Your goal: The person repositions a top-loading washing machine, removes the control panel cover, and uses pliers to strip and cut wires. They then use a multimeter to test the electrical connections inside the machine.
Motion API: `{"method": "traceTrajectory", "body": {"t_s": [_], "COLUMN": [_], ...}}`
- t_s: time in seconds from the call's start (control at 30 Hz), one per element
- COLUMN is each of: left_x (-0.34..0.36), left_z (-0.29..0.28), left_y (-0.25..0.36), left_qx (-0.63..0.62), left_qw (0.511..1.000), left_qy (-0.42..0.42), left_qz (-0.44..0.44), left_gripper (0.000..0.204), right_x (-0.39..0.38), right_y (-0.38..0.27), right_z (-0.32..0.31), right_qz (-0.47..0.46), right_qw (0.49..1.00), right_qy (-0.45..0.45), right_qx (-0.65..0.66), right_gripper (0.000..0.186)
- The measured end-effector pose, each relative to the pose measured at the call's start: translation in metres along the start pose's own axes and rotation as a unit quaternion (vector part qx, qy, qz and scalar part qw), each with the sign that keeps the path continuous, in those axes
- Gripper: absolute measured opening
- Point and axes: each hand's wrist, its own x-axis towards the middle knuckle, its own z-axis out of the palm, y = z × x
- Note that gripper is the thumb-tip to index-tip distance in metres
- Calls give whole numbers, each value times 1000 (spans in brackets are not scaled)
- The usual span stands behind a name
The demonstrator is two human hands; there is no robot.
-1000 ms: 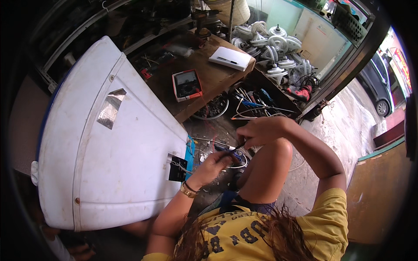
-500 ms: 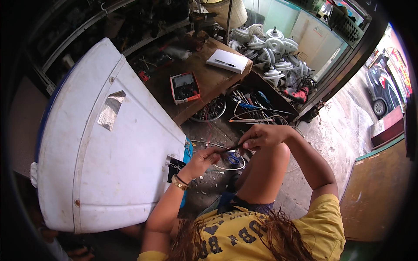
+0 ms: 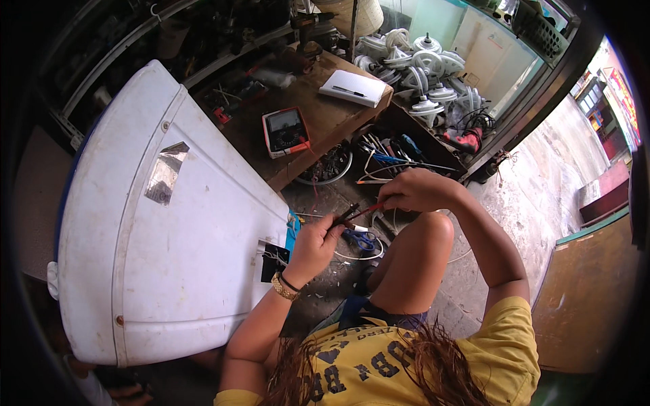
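Observation:
My left hand point(image 3: 317, 245), with a gold watch and a dark band at its wrist, is closed on a small dark elongated piece point(image 3: 347, 215). My right hand point(image 3: 416, 190) pinches a thin red piece point(image 3: 372, 208) whose other end meets the dark piece. Whether this red piece is a wire or a probe, I cannot tell. Below the hands, blue-handled scissors point(image 3: 362, 238) lie on the floor beside a pale loop of cable point(image 3: 359, 258). Left of my left hand stands a large white appliance body point(image 3: 196, 257) with a square opening point(image 3: 274, 264) showing wires inside.
A multimeter point(image 3: 285, 132) and a white pad point(image 3: 352, 88) with a pen rest on the wooden bench point(image 3: 338, 64). Beyond are a tool box point(image 3: 399, 150), several white plastic pulleys point(image 3: 426, 74) and a red power tool point(image 3: 464, 140). Another person's arm point(image 3: 95, 386) shows at lower left.
My hands have moved apart a little and tilted. A red piece now shows between them, where before both sets of fingers met around the dark piece. A car outside has left view.

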Motion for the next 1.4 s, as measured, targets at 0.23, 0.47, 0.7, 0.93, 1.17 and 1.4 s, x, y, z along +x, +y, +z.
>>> {"method": "traceTrajectory", "body": {"t_s": [0.23,0.47,0.7,0.93,1.17,1.4], "left_x": [2,4,-19,-29,-1,49], "left_z": [2,28,43,102,107,105], "left_y": [-24,-30,-49,-95,-149,-187], "left_qx": [-142,-145,-225,-409,-357,-485], "left_qw": [989,983,969,889,862,749], "left_qy": [21,110,86,130,296,59], "left_qz": [-25,14,-56,-159,-204,-448], "left_gripper": [15,18,24,26,56,56], "right_x": [-6,40,39,37,-40,-70], "right_y": [14,30,30,-31,-51,-54], "right_z": [11,83,83,74,34,32], "right_qz": [81,-70,-33,-54,-233,-310], "right_qw": [923,612,664,528,485,414], "right_qy": [143,372,396,334,274,204], "right_qx": [349,694,634,779,797,831], "right_gripper": [21,20,21,23,17,12]}}
